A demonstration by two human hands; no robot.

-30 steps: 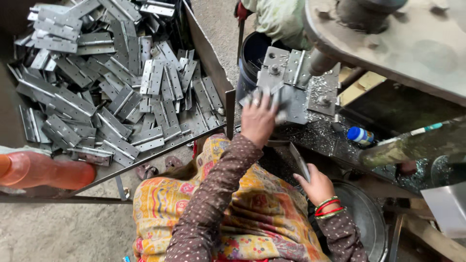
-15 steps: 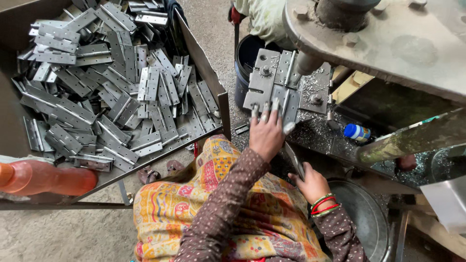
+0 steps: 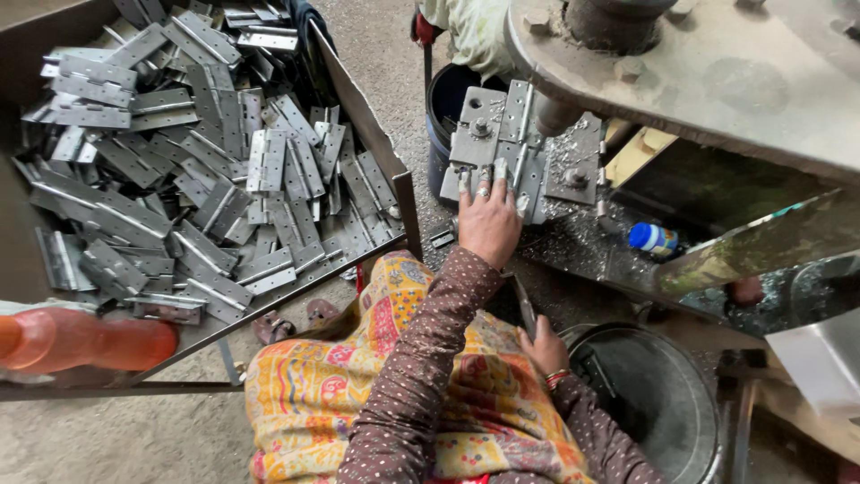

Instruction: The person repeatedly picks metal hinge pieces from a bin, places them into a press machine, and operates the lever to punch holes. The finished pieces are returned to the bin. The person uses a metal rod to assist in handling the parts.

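Note:
My left hand (image 3: 488, 220) reaches forward onto the grey metal fixture (image 3: 573, 157) of a press. Its fingers lie spread over a flat hinge plate (image 3: 502, 175) and pin it against the fixture, which is strewn with metal shavings. My right hand (image 3: 542, 345), with red and green bangles at the wrist, rests low by my lap. It grips a thin dark metal plate (image 3: 524, 309) that stands on edge. Both arms wear brown dotted sleeves over patterned yellow cloth.
A large tray (image 3: 363, 112) at the left is heaped with several steel hinges (image 3: 197, 179). An orange bottle (image 3: 81, 345) lies at its near edge. Behind the fixture stand a dark bucket (image 3: 445, 99) and another person's pale garment (image 3: 470, 31). A blue-capped bottle (image 3: 652, 237) and round basin (image 3: 663, 394) sit right.
My left hand has carried the hinge plate forward and settled it on the fixture, fingers now flattened over it. My right hand has stayed low with its plate.

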